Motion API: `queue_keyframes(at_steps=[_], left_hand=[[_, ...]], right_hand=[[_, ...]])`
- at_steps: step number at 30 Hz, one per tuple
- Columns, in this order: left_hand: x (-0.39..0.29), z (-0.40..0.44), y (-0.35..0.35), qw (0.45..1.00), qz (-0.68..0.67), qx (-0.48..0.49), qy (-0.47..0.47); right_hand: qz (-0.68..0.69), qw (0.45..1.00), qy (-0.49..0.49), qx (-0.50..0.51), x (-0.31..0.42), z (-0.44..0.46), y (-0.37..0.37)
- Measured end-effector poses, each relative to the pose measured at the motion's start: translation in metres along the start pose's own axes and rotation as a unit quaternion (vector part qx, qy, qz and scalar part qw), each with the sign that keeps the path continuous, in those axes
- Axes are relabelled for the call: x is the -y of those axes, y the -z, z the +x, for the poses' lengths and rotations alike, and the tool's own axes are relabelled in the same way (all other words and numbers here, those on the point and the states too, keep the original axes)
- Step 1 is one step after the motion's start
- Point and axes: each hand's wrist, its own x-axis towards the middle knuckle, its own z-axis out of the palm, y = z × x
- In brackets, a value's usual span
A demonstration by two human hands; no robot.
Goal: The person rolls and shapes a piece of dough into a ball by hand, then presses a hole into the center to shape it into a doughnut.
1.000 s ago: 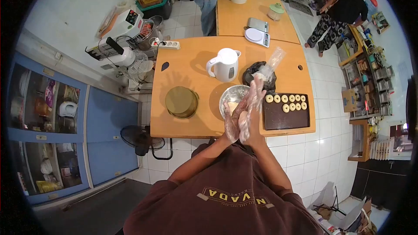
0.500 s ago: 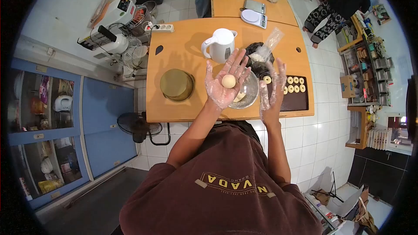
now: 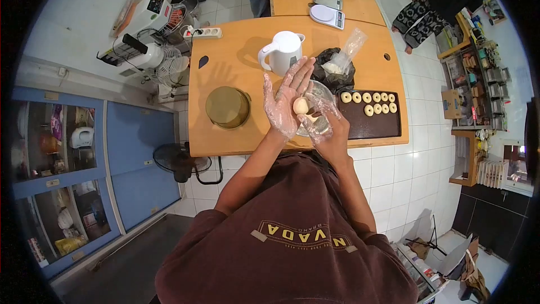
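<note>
Near the middle of the frame, your left hand (image 3: 283, 107) lies open, palm up, with a pale dough ball (image 3: 301, 105) on it. Your right hand (image 3: 327, 124) bends its fingers and thumb about the ball; you cannot tell whether they grip. Beneath sits a metal bowl (image 3: 323, 86); right of centre, a dark tray (image 3: 371, 128) bears dough rings (image 3: 368, 110).

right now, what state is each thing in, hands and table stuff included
Left hand: open, palm up
Right hand: fingers bent, at the dough ball
Dough ball: rounded, resting on the left hand
Dough rings: laid in two rows
Tray: partly filled
Kettle: upright, lid shut
Bowl: partly hidden by hands
Black bag: crumpled
Power strip: plug inserted at one end
</note>
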Motion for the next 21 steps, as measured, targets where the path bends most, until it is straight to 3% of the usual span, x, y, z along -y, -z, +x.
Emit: queue_keyframes(at_steps=[4,7,13,16,21], left_hand=[[-0.002,0.006,0.002,0.998,0.049,0.018,-0.021],[-0.003,0.01,0.003,0.999,0.041,0.017,-0.021],[0.003,0.021,0.009,0.991,-0.116,0.021,0.061],[0.003,0.024,0.001,0.958,-0.26,0.066,0.101],[-0.005,0.032,0.005,0.946,-0.304,0.061,0.094]], right_hand=[[0.018,1.0,-0.005,-0.012,-0.01,0.004,-0.007],[0.085,0.993,-0.081,0.006,-0.009,0.009,-0.007],[-0.001,0.997,0.07,-0.029,-0.011,0.021,-0.011],[-0.182,0.972,0.148,0.007,-0.004,0.029,-0.005],[-0.108,0.984,0.139,-0.022,-0.003,0.036,0.0]])
